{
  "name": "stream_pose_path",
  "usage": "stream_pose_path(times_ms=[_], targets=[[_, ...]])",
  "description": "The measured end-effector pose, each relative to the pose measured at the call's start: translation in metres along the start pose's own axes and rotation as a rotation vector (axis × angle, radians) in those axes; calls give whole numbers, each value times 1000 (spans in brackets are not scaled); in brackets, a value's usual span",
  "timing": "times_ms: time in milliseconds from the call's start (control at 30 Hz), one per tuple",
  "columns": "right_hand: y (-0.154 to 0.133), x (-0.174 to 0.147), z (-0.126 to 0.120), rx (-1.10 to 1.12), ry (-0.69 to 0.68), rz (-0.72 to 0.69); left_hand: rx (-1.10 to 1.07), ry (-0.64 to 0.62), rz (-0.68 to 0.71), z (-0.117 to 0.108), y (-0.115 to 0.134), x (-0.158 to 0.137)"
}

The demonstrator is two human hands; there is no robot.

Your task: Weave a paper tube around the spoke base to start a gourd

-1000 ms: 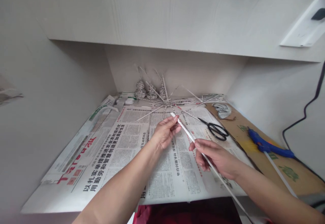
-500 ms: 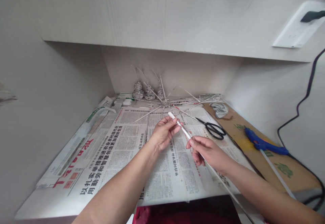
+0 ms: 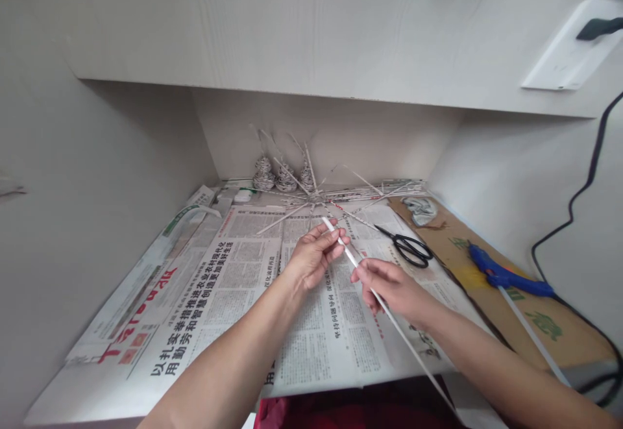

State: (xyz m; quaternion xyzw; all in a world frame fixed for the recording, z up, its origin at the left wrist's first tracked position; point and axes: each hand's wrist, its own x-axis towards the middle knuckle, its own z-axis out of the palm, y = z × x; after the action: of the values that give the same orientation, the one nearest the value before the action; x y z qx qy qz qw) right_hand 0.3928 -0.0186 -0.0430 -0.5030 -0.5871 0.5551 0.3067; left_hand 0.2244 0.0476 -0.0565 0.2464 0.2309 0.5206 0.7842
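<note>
A long, thin white rolled paper tube (image 3: 406,339) slants from the middle of the table down past its front edge. My left hand (image 3: 318,254) pinches it near its upper end between thumb and fingers. Lower along the same tube, my right hand (image 3: 389,286) grips it with thumb and forefinger. Just beyond my hands lies a star-shaped piece of woven paper sticks (image 3: 314,198), its spokes spread outward. Black-handled scissors (image 3: 411,250) rest to the right of my hands.
Newspaper (image 3: 204,306) covers the table. Several gourd-shaped woven paper pieces (image 3: 286,177) stand at the back beside a bundle of paper sticks (image 3: 360,191). On cardboard (image 3: 487,312) at right lies a blue glue gun (image 3: 509,280), its cord running to a wall socket (image 3: 559,46).
My right hand has slid slightly up and left along the paper tube, closer to my left hand. The tube's lower end has swung a little left.
</note>
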Motion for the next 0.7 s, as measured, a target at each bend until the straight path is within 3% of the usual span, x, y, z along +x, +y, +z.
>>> stream_pose_path(times_ms=[100, 300, 500, 700], targets=[[0, 2, 2, -185, 131, -110, 1, 6, -13, -1, -1, 0], [2, 6, -1, 363, -220, 92, -29, -28, -19, 0, -1, 1], [-3, 17, 0, 141, -62, -12, 33, 25, 4, -2, -1, 3], [3, 31, -1, 518, -279, 174, 31, 44, 10, -4, 1, 6]])
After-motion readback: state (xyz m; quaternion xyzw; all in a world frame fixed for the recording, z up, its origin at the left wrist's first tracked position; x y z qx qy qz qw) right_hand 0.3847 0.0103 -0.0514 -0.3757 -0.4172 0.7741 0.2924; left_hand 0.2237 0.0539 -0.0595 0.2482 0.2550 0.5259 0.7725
